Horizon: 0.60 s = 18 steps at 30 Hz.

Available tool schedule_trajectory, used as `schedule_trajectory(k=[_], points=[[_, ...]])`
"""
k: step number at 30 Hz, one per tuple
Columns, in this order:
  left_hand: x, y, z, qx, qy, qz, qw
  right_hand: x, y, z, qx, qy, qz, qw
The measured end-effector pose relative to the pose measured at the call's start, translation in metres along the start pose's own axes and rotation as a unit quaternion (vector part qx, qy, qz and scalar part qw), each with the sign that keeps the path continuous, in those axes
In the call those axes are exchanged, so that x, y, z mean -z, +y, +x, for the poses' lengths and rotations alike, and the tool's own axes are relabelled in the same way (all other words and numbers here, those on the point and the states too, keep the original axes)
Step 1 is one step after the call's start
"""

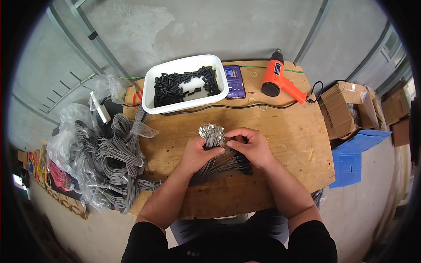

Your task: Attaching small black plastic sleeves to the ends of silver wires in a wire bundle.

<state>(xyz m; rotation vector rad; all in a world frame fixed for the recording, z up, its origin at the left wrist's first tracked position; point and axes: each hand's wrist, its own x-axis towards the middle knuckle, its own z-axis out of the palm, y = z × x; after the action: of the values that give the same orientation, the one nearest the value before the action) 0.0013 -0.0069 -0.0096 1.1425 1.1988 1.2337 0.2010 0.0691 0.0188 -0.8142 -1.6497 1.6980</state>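
My left hand (197, 151) is closed around a bundle of thin grey wires. Bright metal terminals (211, 131) fan out at the bundle's upper end, above the thumb. From below the hand the grey wires (219, 165) trail to the right over the table, with black ends (244, 164) lying under my right wrist. My right hand (251, 147) is at the bundle's right side, its thumb and forefinger curled in a pinch by the terminals. Whatever lies between those fingertips is too small to make out.
A white tub (149, 94) of short black tubes stands at the back of the wooden table (289, 144), beside a phone (234, 83) and an orange heat gun (276, 79). Grey cable coils (116, 158) heap at the left. Right of the table are cardboard boxes (340, 111) and a blue box (348, 168).
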Motion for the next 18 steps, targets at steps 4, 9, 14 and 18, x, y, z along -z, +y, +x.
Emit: schedule_trajectory(k=[4, 9, 14, 18], points=[[-0.0006, 0.0044, 0.0, 0.001, -0.017, 0.042, 0.999, 0.0007, 0.0016, -0.0003, -0.007, -0.01, -0.019, 1.0], [-0.0007, 0.0018, 0.0001, -0.006, -0.036, -0.001, 0.999, 0.001, 0.0009, -0.0005, -0.001, -0.018, -0.033, 0.999], [-0.0006, 0.004, -0.0015, 0.025, -0.048, -0.066, 0.996, 0.0007, 0.0031, -0.0007, -0.001, -0.016, -0.023, 1.0], [0.0006, 0.0015, -0.0004, 0.028, -0.043, -0.08, 0.995, 0.0035, 0.0068, 0.0013, 0.003, -0.017, -0.001, 1.0]])
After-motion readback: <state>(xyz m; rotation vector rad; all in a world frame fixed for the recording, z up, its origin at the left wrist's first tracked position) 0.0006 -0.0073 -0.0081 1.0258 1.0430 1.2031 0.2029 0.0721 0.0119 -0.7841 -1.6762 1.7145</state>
